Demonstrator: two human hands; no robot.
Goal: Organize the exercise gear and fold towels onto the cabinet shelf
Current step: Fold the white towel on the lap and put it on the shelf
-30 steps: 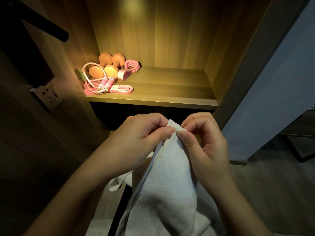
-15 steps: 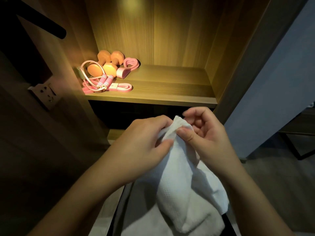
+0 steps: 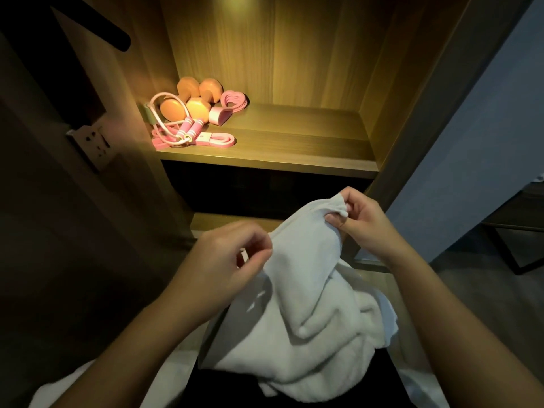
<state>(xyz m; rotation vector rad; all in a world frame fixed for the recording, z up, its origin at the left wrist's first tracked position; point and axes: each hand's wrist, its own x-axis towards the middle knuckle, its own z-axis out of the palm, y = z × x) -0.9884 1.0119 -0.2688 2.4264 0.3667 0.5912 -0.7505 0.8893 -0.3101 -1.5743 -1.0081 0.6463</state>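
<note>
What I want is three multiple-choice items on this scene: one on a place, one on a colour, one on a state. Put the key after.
1. Where on the shelf does the exercise gear lie?
A. left end
B. middle
C. right end

2. What colour is the towel?
A. blue
B. white
C. green

3. What is the right hand doing?
A. resting flat on the shelf
B. hanging idle
C. pinching the towel

Key: 1 A, it is bunched at the far left; 2 B, the cloth is plainly white; 3 C, it grips a bunched towel edge.
</note>
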